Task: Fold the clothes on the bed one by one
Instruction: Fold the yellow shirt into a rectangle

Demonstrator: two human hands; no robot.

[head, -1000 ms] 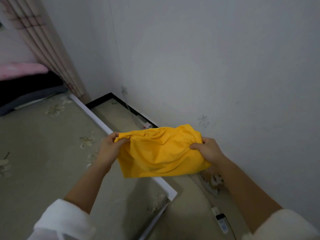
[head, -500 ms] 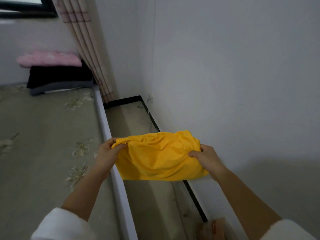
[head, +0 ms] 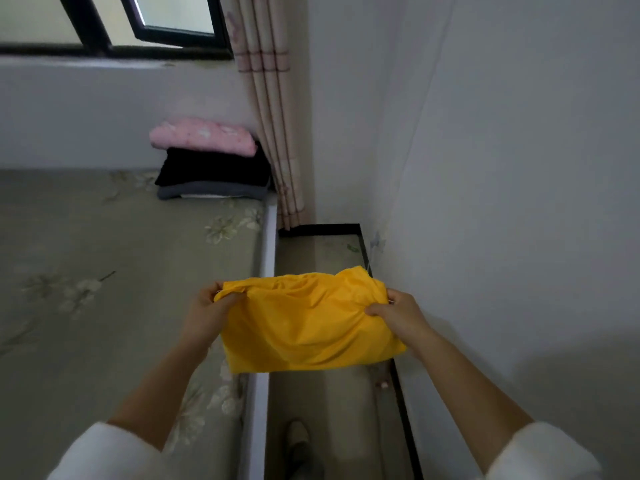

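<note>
The bed (head: 104, 254) fills the left, with a folded stack (head: 211, 168) at its far corner, likely finished pieces. Over its right edge the yellow garment (head: 308, 327) hangs in the air. Left hand (head: 207, 313) and right hand (head: 398, 313) stretch it, fingers pinching its top corners, probably to keep it flat.

I see a black-framed window (head: 173, 15) at top left, one pane swung ajar, giving dull daylight. A pale striped curtain (head: 270, 126) hangs in the corner beside plain white walls (head: 519, 150). Below lies a bed with a grey-green flowered sheet (head: 86, 254); a narrow beige floor strip (head: 322, 393) edged by black skirting (head: 400, 403) runs alongside.
</note>
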